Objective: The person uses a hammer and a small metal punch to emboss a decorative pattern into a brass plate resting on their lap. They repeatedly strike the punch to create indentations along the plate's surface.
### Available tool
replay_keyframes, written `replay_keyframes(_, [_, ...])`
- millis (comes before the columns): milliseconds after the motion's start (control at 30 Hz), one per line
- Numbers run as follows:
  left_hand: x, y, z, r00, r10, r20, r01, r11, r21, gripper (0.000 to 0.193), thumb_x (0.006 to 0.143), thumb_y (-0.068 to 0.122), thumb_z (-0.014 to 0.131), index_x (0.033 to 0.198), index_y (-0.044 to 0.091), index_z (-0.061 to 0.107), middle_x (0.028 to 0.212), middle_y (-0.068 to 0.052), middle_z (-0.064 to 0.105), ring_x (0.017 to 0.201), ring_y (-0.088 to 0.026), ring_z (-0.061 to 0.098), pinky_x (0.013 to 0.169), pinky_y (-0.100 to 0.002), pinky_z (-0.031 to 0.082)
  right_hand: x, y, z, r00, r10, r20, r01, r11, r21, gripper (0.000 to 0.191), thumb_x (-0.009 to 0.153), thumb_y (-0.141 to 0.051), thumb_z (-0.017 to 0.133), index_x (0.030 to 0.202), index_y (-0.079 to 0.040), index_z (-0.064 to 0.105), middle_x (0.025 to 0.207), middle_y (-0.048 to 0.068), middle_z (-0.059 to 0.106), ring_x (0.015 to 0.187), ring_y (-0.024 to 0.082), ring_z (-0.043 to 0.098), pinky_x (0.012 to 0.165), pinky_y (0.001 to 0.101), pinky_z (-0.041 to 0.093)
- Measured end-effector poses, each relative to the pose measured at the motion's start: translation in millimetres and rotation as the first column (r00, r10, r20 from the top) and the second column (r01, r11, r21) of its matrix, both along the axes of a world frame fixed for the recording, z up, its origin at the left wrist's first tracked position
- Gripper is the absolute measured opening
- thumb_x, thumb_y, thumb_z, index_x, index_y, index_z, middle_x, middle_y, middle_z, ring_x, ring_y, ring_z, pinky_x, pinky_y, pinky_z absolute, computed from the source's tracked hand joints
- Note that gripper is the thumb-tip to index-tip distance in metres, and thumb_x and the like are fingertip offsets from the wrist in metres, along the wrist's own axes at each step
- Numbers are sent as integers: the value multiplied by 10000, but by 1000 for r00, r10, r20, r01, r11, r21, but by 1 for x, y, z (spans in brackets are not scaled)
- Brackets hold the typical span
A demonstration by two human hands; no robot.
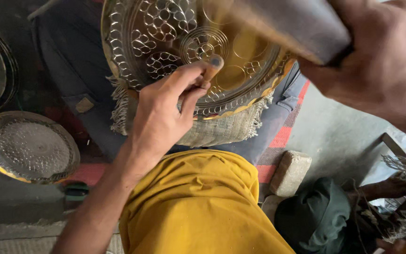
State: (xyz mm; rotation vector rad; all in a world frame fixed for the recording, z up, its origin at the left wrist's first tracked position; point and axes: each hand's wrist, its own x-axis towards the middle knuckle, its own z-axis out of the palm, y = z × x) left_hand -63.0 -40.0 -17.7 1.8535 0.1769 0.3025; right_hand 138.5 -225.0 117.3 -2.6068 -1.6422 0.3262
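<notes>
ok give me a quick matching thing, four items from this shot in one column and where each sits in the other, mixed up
Things:
1. punch
2. mallet
3. finished tray
4. stone block

Places:
a. on the floor, right of the yellow cloth
b. in the left hand, tip on the brass tray
c. on the floor at far left
d. in the right hand, above the tray

Pairs: 1-b, 2-d, 3-c, 4-a

Single head-worn view, looking steeply down over the person's own lap, very close in. The left hand [158,117] and the brass tray [165,47] fill the upper middle; the right hand [381,66] crowds the top right corner, blurred by nearness. The floor [334,136] shows at the right edge. No second view to share with.
</notes>
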Motion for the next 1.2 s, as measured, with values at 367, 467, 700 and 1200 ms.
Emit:
replay_keyframes(367, [-10,-33,-6,959,280,46,-261,935,-240,364,1046,-144,676,1236,10,406,1070,-140,694,993,-167,749,826,-234,639,17,13,4,989,-15,-149,8,999,-46,371,808,-22,795,1148,53,665,805,204,668,657,289,681,553,384,519])
replay_keyframes(467, [-7,-33,-3,956,291,49,-268,925,-268,349,1041,-140,670,1215,-4,399,1083,-135,676,1026,-170,744,855,-238,657,18,27,13,982,-53,-183,41,997,-65,368,846,-54,792,1169,51,650,823,195,661,649,273,661,535,376,500])
replay_keyframes(700, [-1,-31,7,950,313,8,-301,922,-245,331,1033,-126,682,1183,-9,411,1074,-132,691,1023,-167,749,838,-235,649,8,74,26,872,-308,-381,210,938,-276,235,905,-150,746,1104,-60,659,745,119,656,567,247,614,471,382,449])
replay_keyframes(1200, [14,-4,3,996,74,45,-71,996,-52,259,987,-1,740,1201,8,594,1082,-127,768,994,-218,790,868,-287,659,16,30,32,994,93,63,-89,994,-55,267,836,-124,838,1037,-35,686,790,150,689,703,332,686,617,446,523])
